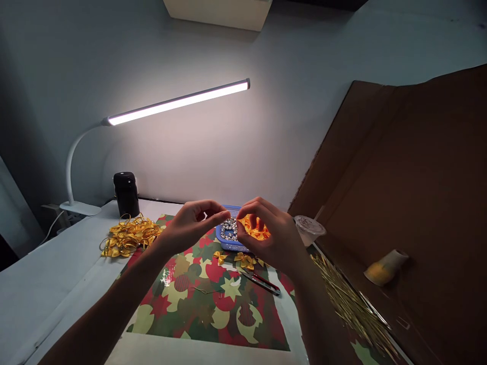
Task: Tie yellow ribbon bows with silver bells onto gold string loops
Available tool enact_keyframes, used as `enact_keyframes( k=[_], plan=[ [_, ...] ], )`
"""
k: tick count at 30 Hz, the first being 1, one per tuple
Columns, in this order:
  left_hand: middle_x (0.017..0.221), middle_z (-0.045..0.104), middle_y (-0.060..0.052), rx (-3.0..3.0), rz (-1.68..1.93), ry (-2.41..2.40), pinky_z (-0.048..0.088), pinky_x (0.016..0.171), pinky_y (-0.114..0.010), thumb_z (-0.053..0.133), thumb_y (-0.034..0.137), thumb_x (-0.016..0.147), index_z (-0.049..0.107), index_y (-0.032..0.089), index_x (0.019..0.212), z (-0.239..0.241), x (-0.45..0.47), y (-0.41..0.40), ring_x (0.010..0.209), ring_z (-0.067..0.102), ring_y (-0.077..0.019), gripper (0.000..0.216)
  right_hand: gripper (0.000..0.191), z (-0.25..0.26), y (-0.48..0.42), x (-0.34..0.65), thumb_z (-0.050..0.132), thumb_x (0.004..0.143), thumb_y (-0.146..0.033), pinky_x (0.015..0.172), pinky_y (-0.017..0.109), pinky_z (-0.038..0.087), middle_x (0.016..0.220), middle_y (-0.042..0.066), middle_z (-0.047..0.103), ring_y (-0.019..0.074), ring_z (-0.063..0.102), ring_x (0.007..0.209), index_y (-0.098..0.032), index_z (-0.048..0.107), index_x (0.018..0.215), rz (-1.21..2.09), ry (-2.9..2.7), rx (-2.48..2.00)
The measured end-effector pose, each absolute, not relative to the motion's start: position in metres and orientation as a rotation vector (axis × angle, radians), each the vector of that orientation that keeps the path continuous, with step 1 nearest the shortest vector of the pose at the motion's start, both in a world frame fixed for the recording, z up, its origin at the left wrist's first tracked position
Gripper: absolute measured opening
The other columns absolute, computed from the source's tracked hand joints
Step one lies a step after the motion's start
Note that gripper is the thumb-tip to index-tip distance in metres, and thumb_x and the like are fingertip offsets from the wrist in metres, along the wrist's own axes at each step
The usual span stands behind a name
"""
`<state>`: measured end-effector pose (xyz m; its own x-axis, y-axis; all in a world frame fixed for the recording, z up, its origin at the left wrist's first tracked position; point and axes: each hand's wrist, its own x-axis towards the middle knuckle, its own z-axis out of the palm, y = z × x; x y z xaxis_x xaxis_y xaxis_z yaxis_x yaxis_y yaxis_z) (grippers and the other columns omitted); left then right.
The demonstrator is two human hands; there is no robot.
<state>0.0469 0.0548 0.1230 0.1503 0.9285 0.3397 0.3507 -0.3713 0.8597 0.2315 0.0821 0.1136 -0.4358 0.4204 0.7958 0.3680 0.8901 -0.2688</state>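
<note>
My left hand [194,225] is raised over the patterned sheet, thumb and fingertips pinched together. Facing it, my right hand [272,230] is pinched too, its fingertips a short gap from the left ones. Whatever lies between the fingers is too small to make out. Behind and below the fingertips sits a blue plastic basket [233,247], partly hidden by my right hand. It holds silver, shiny bead-like pieces [228,230] and orange-yellow ribbon pieces [258,233]. Small yellow bows [219,257] lie in front of it, near a pair of thread snips [262,282].
A heap of gold bows with loops [131,235] lies left, by a black cylindrical object [127,193] and a lit lamp [178,101]. Rightward are a clear plastic cup [310,230], gold strands [353,304], a thread cone [386,267] and a tall cardboard panel [411,167].
</note>
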Motion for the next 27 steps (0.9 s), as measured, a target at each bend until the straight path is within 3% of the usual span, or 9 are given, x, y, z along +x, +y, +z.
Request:
enact_keyframes(
  k=[16, 27],
  plan=[
    [0.067, 0.053, 0.001, 1.748, 1.208, 1.183, 0.031, 0.051, -0.024, 0.062, 0.048, 0.077, 0.064, 0.014, 0.079, 0.1248, 0.0481, 0.0540, 0.056, 0.041, -0.0093, 0.034, 0.009, 0.1151, 0.0799, 0.2312, 0.057, 0.078, -0.025, 0.052, 0.025, 0.043, 0.079, -0.001, 0.060, 0.0102, 0.052, 0.056, -0.020, 0.055, 0.084, 0.060, -2.062, -0.549],
    [0.065, 0.050, 0.002, 1.783, 1.233, 1.221, 0.028, 0.050, -0.024, 0.060, 0.048, 0.077, 0.062, 0.015, 0.076, 0.1265, 0.0487, 0.0525, 0.055, 0.037, -0.0097, 0.034, 0.005, 0.1138, 0.0812, 0.2316, 0.054, 0.078, -0.016, 0.052, 0.024, 0.042, 0.074, -0.003, 0.058, 0.0086, 0.052, 0.056, -0.021, 0.055, 0.078, 0.073, -2.046, -0.525]
  ],
)
